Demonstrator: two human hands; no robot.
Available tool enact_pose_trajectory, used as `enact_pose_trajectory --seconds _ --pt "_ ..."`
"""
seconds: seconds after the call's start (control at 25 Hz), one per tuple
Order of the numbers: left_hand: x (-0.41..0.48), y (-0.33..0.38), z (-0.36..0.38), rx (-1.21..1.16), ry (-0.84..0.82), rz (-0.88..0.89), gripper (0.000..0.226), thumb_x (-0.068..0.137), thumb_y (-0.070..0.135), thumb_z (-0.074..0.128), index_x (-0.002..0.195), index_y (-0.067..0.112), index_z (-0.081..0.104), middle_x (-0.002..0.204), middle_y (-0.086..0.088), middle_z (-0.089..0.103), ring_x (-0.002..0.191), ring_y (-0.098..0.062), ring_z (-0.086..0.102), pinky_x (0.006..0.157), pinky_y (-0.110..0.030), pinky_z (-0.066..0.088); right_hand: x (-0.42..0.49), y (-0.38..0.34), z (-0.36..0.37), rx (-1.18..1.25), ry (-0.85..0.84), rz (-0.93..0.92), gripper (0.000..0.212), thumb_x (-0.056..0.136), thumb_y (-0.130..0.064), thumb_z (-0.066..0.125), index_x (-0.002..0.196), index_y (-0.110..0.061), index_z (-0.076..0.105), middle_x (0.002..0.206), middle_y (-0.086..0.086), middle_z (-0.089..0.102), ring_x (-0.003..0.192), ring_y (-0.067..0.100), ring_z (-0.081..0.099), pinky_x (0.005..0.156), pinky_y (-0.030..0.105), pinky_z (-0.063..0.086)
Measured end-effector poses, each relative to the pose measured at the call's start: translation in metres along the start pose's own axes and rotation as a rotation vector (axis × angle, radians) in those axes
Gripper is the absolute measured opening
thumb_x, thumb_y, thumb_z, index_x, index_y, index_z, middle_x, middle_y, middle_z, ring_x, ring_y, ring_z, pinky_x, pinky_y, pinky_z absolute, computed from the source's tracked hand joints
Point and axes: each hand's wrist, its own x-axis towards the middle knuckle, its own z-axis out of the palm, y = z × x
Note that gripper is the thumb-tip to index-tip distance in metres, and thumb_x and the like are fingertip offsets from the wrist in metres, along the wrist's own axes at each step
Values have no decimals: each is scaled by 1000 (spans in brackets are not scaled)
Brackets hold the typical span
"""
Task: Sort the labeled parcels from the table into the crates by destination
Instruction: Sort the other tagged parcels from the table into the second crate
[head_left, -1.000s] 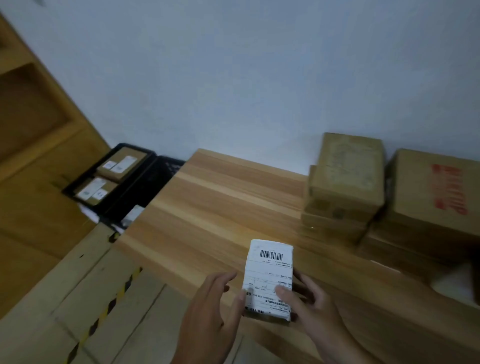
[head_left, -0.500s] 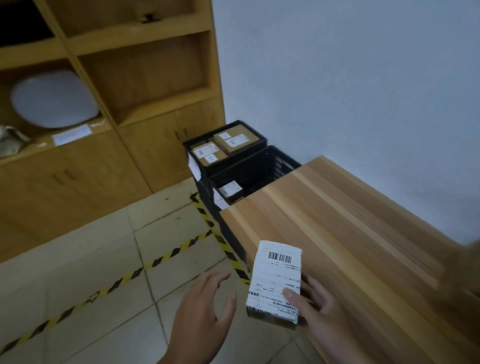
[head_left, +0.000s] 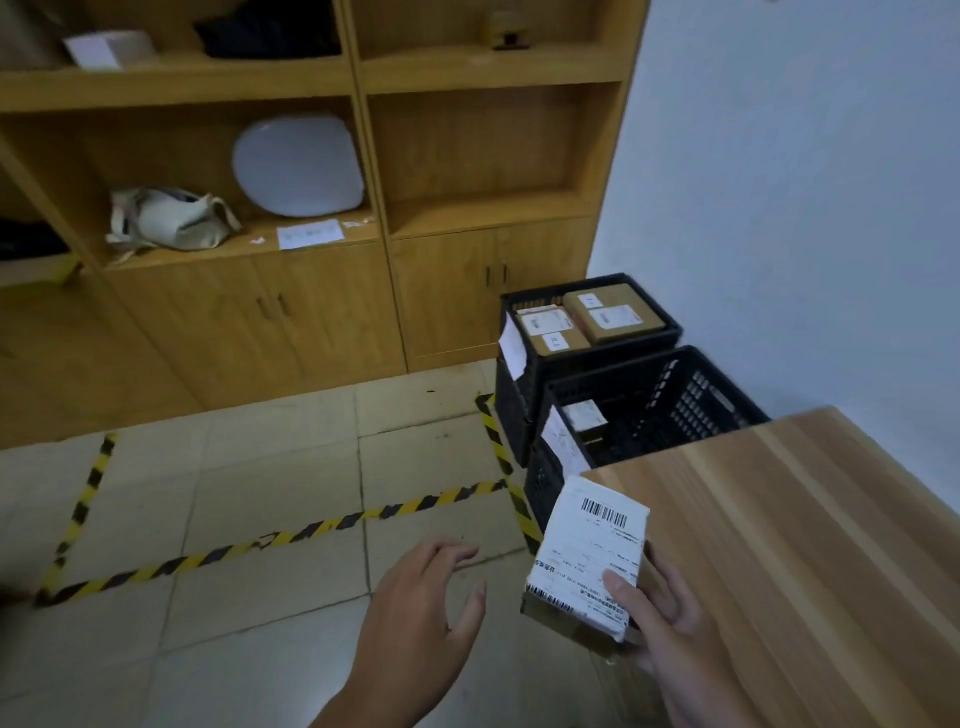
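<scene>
The right hand (head_left: 670, 629) is gripping a small parcel (head_left: 587, 556), with the thumb (head_left: 618, 590) pressing on the white shipping label that is covering its upper face and the fingers (head_left: 672, 577) curling round its far side. The parcel is being held in the air, tilted, at the near-left corner of the wooden table (head_left: 810, 545), its barcode end pointing away from the person (the brown cardboard is showing only along the lower edge). The left hand (head_left: 415, 618) is hovering over the tiled floor (head_left: 249, 499) to the left of the parcel, apart from it, its fingers spreading loosely and holding nothing. Two black plastic crates are standing on the floor beyond the table's end, against the white wall (head_left: 805, 208). The near crate (head_left: 691, 410) is sitting just beside the table edge, with a paper sheet (head_left: 561, 441) hanging on its front and one small labeled box (head_left: 584, 418) lying inside. The far crate (head_left: 511, 410) is standing right behind it, wearing its own paper sheet (head_left: 511, 345) and holding two brown labeled boxes (head_left: 613, 317) side by side near its rim. Yellow-and-black tape (head_left: 291, 535) is running across the floor, and a wooden shelf unit (head_left: 311, 312) is lining the back, carrying a pale rounded object (head_left: 298, 166) and a crumpled bag (head_left: 166, 218).
</scene>
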Motion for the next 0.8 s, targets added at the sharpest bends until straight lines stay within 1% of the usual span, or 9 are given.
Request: enact_pose_trajectory --seconds 0.08,0.2,0.28,0.4,0.48,0.56,0.6,0.68,0.8 --pt "13 -14 -4 10 20 -19 34 93 47 56 124 36 61 119 26 51 110 8 49 92 -10 34 20 -8 19 -26 -19 3 92 53 -37 92 136 -43 52 104 1 79 93 24 77 82 55 62" --pt "39 -34 -8 52 50 -36 37 92 43 60 126 30 63 123 19 54 116 1 51 99 -20 40 54 -16 46 -39 -26 26 56 65 -29 85 115 -40 63 100 4 80 90 23 78 74 50 64" --pt "62 -44 -11 68 65 -56 39 92 43 60 128 29 62 126 18 52 118 0 49 101 -21 39 81 -19 58 -59 -32 49 44 76 -24 83 111 -42 63 99 4 80 90 23 78 73 47 65" --pt "105 -61 -17 78 75 -88 39 94 44 58 129 30 61 127 19 49 118 2 46 101 -20 37 134 -27 78 -62 -54 86 41 83 -22 80 113 -44 62 99 1 80 88 20 78 66 40 64" --pt "135 -70 -21 73 71 -108 38 94 44 59 130 31 60 128 20 47 121 3 44 102 -19 36 171 -32 87 -66 -53 108 41 83 -24 80 110 -47 61 95 -1 80 85 17 77 60 36 63" --pt "167 -79 -27 76 68 -116 38 94 44 58 130 32 59 129 19 46 122 2 43 103 -19 35 208 -43 98 -61 -37 135 40 82 -25 81 107 -47 60 90 -4 80 85 20 77 53 34 61" --pt "181 -82 -31 86 77 -120 38 94 44 58 131 32 59 130 18 46 123 2 43 103 -19 35 223 -50 105 -65 -24 149 41 80 -26 83 109 -46 60 89 -5 80 90 23 76 53 34 60" --pt "206 -91 -38 78 91 -149 39 95 45 57 131 31 59 130 18 45 122 1 43 104 -21 38 254 -64 120 -68 -20 156 49 79 -26 84 117 -44 60 92 -3 80 99 25 72 61 38 62" --pt "238 -114 -49 67 107 -197 38 95 45 57 130 30 60 130 18 45 120 1 45 103 -23 42 291 -78 149 -97 -42 149 49 75 -28 85 115 -44 62 97 -1 80 99 24 74 64 40 63"
